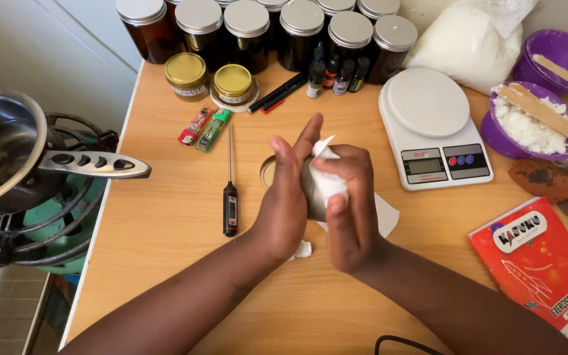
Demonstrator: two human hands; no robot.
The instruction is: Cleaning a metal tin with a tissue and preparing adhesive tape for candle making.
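We hold a small metal tin [311, 190] above the middle of the wooden desk [165, 223]. Our left hand [287, 197] is cupped around its side, while our right hand [346, 210] is closed on a crumpled white tissue [327, 177] pressed into the tin. More white paper [384, 213] lies under our wrists, and a round lid [267, 172] sits just behind the left hand.

The tin, gripped only by its sides, could slip and knock the black probe thermometer [230, 197] lying just to the left. Scraps of tissue may tear off; one bit [302, 250] already lies by the left wrist.

Behind these we count two lighters [205, 126], two gold-lidded jars [209, 77], at least eight dark jars with silver lids [300, 29], four small dropper bottles [336, 73] and one white kitchen scale [432, 128]. Two purple bowls [547, 85] stand at right, each with a wooden stick, and one red exercise book [547, 263] lies nearer. A steel pan [8, 151] sits on a burner off the desk's left edge.
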